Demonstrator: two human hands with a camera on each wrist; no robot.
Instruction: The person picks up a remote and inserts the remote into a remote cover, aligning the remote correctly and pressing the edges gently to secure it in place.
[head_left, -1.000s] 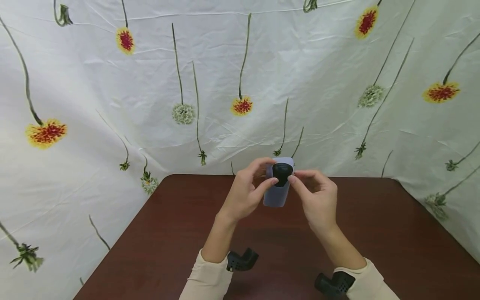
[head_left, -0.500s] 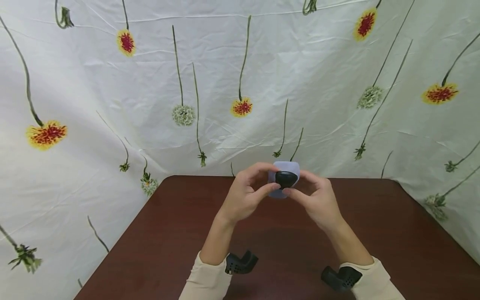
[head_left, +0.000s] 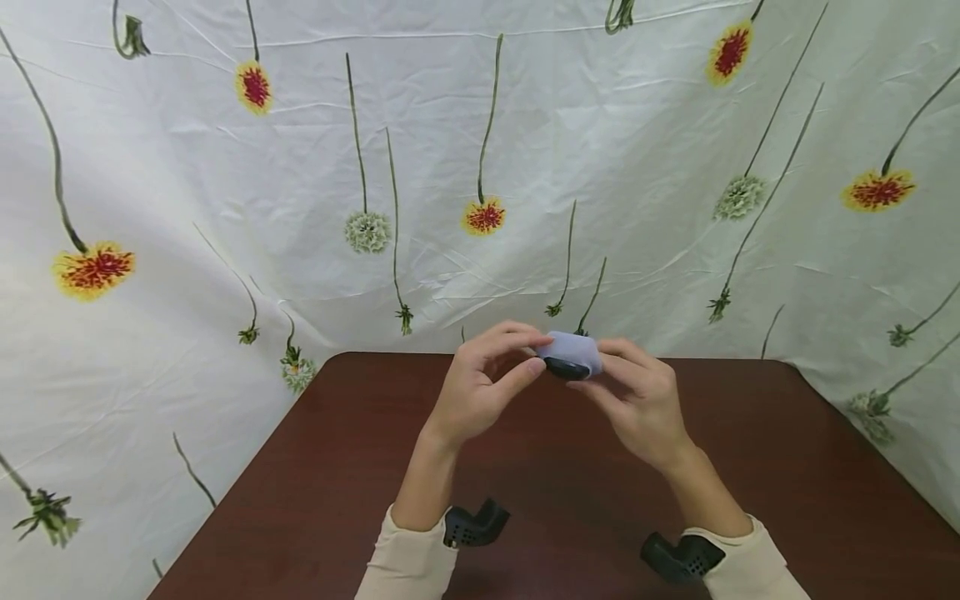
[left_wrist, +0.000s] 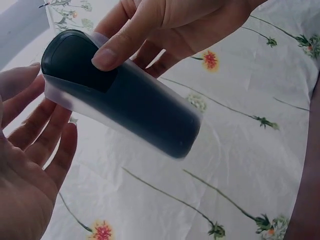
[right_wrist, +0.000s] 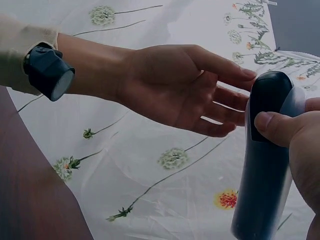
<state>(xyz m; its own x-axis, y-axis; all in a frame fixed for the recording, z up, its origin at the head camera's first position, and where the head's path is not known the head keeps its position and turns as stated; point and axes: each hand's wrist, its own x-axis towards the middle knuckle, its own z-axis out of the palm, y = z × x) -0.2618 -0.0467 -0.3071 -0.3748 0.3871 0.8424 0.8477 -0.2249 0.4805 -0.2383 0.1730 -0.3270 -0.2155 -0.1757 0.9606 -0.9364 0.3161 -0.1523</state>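
A dark, rounded-ended device (head_left: 567, 369) that looks like a remote control sits in a translucent lavender sleeve (head_left: 576, 350), held above the table. Its black end shows out of the sleeve's opening in the left wrist view. My right hand (head_left: 645, 408) grips it, thumb (left_wrist: 107, 57) on the dark face and fingers behind. At the exposed end is my left hand (right_wrist: 175, 90), its fingers fairly straight and spread, the tips at or close to the sleeve's edge. The device's back is hidden.
A dark reddish-brown table (head_left: 360, 467) lies below both hands. Behind it and along its sides hangs a white cloth (head_left: 300, 167) printed with flowers. Black wrist cameras (head_left: 476, 525) are strapped over the light sleeves.
The device and its sleeve have tilted, so the dark end now points toward me and the length is foreshortened. My right thumb has moved beneath it; the left fingers have loosened slightly.
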